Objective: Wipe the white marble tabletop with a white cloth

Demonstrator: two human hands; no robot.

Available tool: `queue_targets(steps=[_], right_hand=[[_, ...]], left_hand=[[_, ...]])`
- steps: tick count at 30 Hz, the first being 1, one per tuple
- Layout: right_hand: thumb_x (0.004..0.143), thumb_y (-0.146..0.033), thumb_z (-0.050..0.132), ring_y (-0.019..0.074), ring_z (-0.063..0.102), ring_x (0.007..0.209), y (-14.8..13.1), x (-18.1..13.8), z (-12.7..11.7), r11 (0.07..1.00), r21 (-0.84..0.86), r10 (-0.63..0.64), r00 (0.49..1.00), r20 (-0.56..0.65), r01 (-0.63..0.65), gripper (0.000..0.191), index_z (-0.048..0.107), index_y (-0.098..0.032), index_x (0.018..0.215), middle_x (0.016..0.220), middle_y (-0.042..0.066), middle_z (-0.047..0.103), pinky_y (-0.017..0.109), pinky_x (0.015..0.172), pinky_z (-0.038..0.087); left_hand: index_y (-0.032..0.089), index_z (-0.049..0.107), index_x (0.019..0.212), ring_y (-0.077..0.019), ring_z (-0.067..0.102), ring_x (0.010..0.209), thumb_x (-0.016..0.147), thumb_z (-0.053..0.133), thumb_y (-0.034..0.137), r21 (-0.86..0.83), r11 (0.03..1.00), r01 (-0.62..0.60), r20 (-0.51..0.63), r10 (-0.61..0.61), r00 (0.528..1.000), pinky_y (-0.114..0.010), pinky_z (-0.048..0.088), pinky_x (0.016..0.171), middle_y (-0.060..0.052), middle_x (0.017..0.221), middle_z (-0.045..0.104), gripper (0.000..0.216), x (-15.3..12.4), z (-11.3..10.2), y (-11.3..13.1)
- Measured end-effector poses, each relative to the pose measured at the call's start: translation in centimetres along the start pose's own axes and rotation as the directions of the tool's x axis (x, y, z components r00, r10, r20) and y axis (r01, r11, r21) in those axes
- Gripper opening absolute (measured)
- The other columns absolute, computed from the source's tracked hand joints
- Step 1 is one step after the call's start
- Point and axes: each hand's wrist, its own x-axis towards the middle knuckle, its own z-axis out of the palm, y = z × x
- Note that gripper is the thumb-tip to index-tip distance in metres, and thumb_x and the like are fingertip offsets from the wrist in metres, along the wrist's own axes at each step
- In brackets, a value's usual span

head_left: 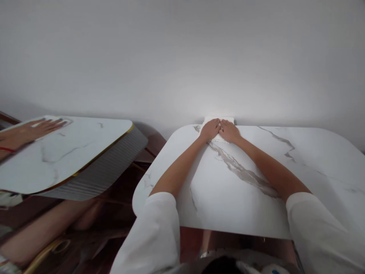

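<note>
Both my arms stretch across a white marble-patterned table (299, 179) to its far edge by the wall. My left hand (210, 129) and my right hand (229, 131) lie side by side, fingers flat, pressing on a small white folded cloth or pad (219, 120) at the table's back edge. The thumbs nearly touch. Most of the white pad is hidden under the hands. White short sleeves cover my upper arms.
A second marble-topped table (71, 152) with a gold rim stands to the left. Another person's hand (34, 129) with a red wristband rests flat on it, and their leg shows below. A plain white wall (182, 57) runs behind both tables. Dark red-brown floor lies between them.
</note>
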Motion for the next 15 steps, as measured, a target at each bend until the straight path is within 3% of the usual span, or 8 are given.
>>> queue_targets(steps=[7,11,15], right_hand=[[0.088,-0.024,0.029,0.0271,0.028,0.135,-0.6,-5.3,-1.2,0.997,-0.010,0.071,0.997,-0.028,-0.071,0.058,0.032,0.002,0.139,0.146,0.018,0.034,0.040,0.110,0.019],[0.088,-0.026,0.030,0.0264,0.028,0.135,-3.1,-9.0,-2.0,0.996,0.004,0.090,0.996,-0.023,-0.090,0.057,0.034,-0.004,0.140,0.146,0.014,0.035,0.041,0.111,0.020],[0.088,-0.025,0.030,0.0266,0.027,0.136,-6.3,-12.8,-2.8,0.999,0.042,0.023,1.000,0.022,-0.023,0.058,0.033,0.001,0.139,0.146,0.017,0.033,0.040,0.112,0.018]], left_hand=[[0.005,0.044,0.132,-0.0185,0.036,0.132,0.091,0.029,0.023,0.011,0.994,-0.105,0.033,0.104,0.994,-0.031,0.026,0.112,-0.013,0.141,0.043,0.047,-2.3,-0.4,3.7],[0.006,0.043,0.132,-0.0182,0.036,0.132,0.091,0.029,0.024,0.002,0.990,-0.142,0.035,0.142,0.989,-0.031,0.025,0.112,-0.013,0.141,0.043,0.047,-6.3,-1.7,5.5],[0.009,0.042,0.133,-0.0200,0.035,0.133,0.090,0.029,0.025,-0.008,0.996,-0.092,0.018,0.092,0.996,-0.035,0.026,0.112,-0.012,0.141,0.042,0.048,-12.0,-3.4,7.0]])
